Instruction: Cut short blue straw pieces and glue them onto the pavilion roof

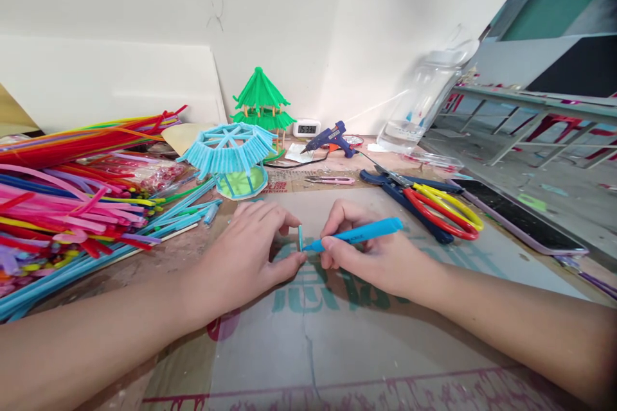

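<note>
My left hand (pixel 255 241) pinches a short, thin blue stick (pixel 300 237) upright between thumb and fingertip. A blue marker (pixel 361 232) is gripped in my right hand (pixel 371 247), its tip touching or nearly touching the lower part of the stick. Both hands are over a translucent sheet (pixel 260 359) laid on printed cardboard. Beyond my left hand stands a small pavilion (pixel 231 151) with a light blue fuzzy roof and a green base. Behind that is a green tiered pagoda model (pixel 261 103).
Bundles of coloured pipe cleaners (pixel 72 205) cover the left side. At the back are a small digital clock (pixel 306 128), a glue gun (pixel 330 139) and a water bottle (pixel 414 103). Scissors (pixel 443 209), dark-blue-handled pliers (pixel 414 205) and a phone (pixel 518 215) lie at right.
</note>
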A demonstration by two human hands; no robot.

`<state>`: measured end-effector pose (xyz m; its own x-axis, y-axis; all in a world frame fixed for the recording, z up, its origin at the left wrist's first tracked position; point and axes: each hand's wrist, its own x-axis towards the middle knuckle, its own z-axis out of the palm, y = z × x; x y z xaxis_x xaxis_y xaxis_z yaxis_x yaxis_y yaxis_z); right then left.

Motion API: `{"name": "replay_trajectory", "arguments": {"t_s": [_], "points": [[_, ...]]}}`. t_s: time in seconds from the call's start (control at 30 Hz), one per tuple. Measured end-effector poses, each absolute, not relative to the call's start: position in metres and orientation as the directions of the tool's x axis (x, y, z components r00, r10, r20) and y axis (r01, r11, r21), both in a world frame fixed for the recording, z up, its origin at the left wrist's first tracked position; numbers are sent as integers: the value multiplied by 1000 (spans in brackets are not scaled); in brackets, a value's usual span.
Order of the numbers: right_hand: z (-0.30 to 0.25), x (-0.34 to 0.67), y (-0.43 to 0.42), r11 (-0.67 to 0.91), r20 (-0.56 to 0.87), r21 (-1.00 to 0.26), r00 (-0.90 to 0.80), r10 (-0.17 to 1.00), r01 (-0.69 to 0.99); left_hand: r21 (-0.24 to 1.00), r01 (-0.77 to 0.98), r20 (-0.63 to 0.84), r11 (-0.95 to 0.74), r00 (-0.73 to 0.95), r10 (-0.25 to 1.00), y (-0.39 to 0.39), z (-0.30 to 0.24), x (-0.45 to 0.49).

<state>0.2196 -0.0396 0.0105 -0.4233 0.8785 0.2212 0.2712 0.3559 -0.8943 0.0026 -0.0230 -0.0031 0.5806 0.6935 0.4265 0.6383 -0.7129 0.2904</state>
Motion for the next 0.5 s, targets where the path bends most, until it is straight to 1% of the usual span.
{"name": "replay_trajectory", "arguments": {"t_s": [0.1,0.3,0.5], "points": [[10,219,-40,336,209,-908,-422,882,251,295,639,425,-710,578,697,-23,-3,2],[10,219,-39,331,229,-915,-379,897,231,300,636,421,-711,580,697,-23,-4,2],[11,219,-39,269,142,-930,-429,892,251,284,635,437,-719,581,686,-22,-4,3]]}}
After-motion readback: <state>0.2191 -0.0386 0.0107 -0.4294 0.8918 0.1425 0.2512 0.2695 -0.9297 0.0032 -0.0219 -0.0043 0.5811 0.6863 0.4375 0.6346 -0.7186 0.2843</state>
